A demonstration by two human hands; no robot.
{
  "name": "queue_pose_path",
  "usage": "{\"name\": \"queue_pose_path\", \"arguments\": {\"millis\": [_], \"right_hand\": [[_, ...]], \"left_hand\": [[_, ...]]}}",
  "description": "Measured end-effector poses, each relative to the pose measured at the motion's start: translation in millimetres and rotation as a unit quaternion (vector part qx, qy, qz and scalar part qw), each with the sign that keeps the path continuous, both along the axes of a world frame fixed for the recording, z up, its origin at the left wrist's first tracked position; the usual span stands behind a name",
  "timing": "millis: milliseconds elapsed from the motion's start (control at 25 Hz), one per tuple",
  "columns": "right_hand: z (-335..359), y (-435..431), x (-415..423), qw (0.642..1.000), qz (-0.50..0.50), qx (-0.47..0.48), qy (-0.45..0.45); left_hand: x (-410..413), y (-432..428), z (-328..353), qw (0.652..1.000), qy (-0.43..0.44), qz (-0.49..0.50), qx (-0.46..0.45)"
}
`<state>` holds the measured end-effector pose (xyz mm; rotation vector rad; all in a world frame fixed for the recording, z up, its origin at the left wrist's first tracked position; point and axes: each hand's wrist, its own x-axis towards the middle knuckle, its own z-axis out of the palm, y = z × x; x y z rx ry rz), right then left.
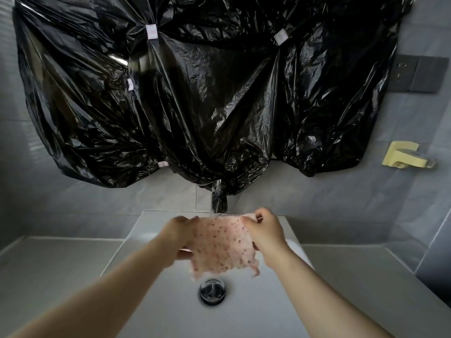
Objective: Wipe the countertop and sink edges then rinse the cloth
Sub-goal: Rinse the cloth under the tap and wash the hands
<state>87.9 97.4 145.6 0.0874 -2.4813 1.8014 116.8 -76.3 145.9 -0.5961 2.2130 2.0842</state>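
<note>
Grey tiles point(73, 203) are backing a white sink point(151, 223). I am pinching the speckled cloth point(219, 245) with my left hand point(179, 236) at its 9 o'clock edge and my right hand point(264, 234) at 3 o'clock, spreading it below the faucet point(219, 201) at 12; drain point(212, 291) at 6.

my bare forearms point(117, 284) reach forward; my left hand point(180, 236) and right hand point(266, 234) each pinch a side of the cloth point(219, 245), fingers curled.
</note>
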Motion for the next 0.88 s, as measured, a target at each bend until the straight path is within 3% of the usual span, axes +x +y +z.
{"name": "queue_pose_path", "arguments": {"millis": [80, 160, 280, 360, 480, 560, 640, 720, 840, 880], "right_hand": [[3, -11, 13, 0.989, 0.145, -0.005, 0.003], [9, -12, 19, 0.970, 0.240, -0.033, -0.024], [-2, 6, -1, 0.988, 0.085, -0.114, -0.061], [-27, 18, -12, 0.974, 0.085, -0.129, -0.167], [-72, 34, -15, 0.908, 0.181, -0.224, -0.304], [-88, 46, -17, 0.893, 0.156, -0.279, -0.318], [-98, 59, -31, 0.915, 0.089, -0.288, -0.268], [-96, 67, -55, 0.945, 0.021, -0.269, -0.186], [-83, 65, -105, 0.964, -0.103, -0.206, -0.136], [-81, 65, -121, 0.971, -0.132, -0.158, -0.124]], "left_hand": [[1, 19, -2, 0.987, -0.024, -0.057, 0.150], [-6, 27, -6, 0.971, -0.016, -0.087, 0.224], [-14, 31, -12, 0.957, 0.015, -0.061, 0.283], [-13, 35, -18, 0.943, 0.021, -0.105, 0.315], [-24, 48, -40, 0.961, -0.005, -0.122, 0.248], [-37, 55, -56, 0.985, -0.038, -0.095, 0.140], [-55, 63, -68, 0.993, -0.068, -0.065, 0.074], [-81, 75, -70, 0.994, -0.066, -0.040, 0.076], [-126, 91, -66, 0.995, -0.007, 0.001, 0.097], [-139, 95, -67, 0.998, 0.019, 0.012, 0.052]]}}
